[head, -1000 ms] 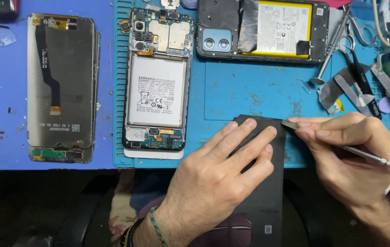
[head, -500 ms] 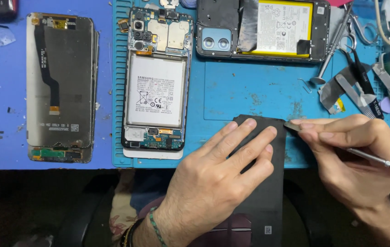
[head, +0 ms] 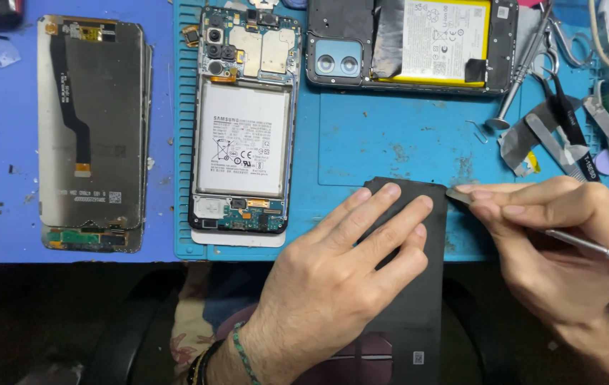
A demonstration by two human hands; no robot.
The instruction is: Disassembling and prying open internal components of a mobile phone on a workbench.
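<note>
My left hand (head: 343,264) lies flat, fingers spread, on a black phone panel (head: 418,306) that juts over the near edge of the blue mat (head: 390,142). My right hand (head: 561,235) pinches a thin metal pry tool (head: 582,244); its flat tip touches the panel's upper right corner. Left of the panel lies an opened phone (head: 246,121) with a white battery and bare circuit boards.
A loose display panel (head: 94,128) with a flex cable lies far left. Another opened phone (head: 411,43) with a yellow-edged battery sits along the far edge. Tweezers, scissors and metal spudgers (head: 568,121) are heaped at the right. Dark floor lies below the bench edge.
The tool tip has crept slightly along the panel's upper right corner. My left hand keeps pressing the panel in the same spot.
</note>
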